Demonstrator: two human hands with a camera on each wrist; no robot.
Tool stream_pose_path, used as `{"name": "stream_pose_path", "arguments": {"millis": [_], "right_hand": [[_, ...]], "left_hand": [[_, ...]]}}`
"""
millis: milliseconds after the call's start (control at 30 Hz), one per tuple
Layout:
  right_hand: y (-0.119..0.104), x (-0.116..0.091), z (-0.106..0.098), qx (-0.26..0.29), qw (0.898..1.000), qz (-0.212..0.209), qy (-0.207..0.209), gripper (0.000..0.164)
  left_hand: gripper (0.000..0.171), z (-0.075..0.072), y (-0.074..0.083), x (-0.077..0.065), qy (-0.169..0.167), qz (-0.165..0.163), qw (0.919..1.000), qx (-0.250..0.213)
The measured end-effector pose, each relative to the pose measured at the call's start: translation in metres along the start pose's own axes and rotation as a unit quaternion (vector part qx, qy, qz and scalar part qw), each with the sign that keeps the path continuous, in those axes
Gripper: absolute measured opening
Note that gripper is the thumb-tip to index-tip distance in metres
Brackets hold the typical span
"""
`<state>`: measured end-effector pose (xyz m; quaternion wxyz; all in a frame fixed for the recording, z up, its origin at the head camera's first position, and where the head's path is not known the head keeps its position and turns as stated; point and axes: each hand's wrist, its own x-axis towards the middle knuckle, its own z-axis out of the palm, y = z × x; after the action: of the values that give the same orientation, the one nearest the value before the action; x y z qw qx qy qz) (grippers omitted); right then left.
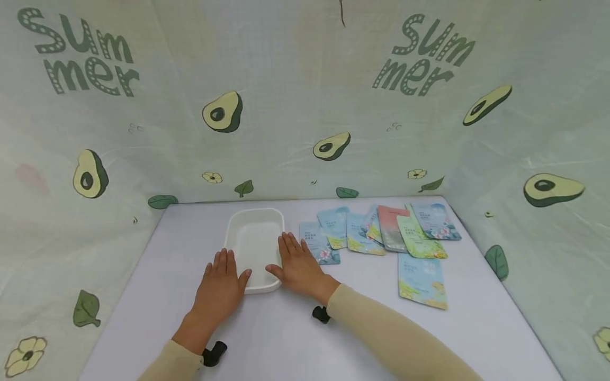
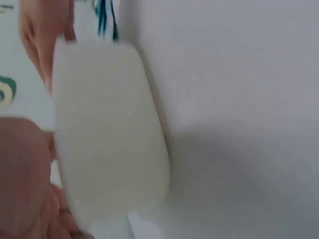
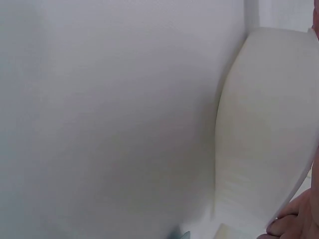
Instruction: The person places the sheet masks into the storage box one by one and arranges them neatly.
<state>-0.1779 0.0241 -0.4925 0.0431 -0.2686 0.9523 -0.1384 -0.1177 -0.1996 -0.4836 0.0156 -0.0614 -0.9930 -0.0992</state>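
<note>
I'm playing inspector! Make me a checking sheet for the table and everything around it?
Surface: white table, looks flat.
Job's things: white tray, lying open side up between the hands.
Clutter: colourful packets right of the tray, several overlapping; one lies nearer the person.
Grippers: left hand at the tray's left side, right hand at its right; fingers straight.
Cables: nothing certain; a thin dark line up high could be cord or print.
Surroundings: pale sheet printed with avocados, leaves, flowers and "summer".
</note>
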Motion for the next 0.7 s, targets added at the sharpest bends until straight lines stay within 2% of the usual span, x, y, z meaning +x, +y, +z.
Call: {"name": "stream_pose_path", "arguments": {"millis": [167,300,533,700], "right_hand": [[0.000,-0.001,-0.001,-0.005,1.000,-0.003,-0.004,0.087],[-0.002,0.000,-0.003,-0.010,1.000,-0.003,-0.007,0.087],[0.001,0.000,-0.006,0.003,1.000,-0.007,-0.018,0.089],[0.027,-0.011,-0.010,0.035,0.999,-0.005,-0.004,0.087]], "left_hand": [[0.092,0.000,-0.028,0.007,-0.020,0.031,0.9990,-0.024],[0.106,0.000,-0.042,0.012,-0.029,0.038,0.9983,-0.032],[0.119,0.003,-0.050,0.011,-0.049,0.029,0.9972,-0.048],[0.122,0.007,-0.047,0.010,-0.055,0.034,0.9964,-0.056]]}}
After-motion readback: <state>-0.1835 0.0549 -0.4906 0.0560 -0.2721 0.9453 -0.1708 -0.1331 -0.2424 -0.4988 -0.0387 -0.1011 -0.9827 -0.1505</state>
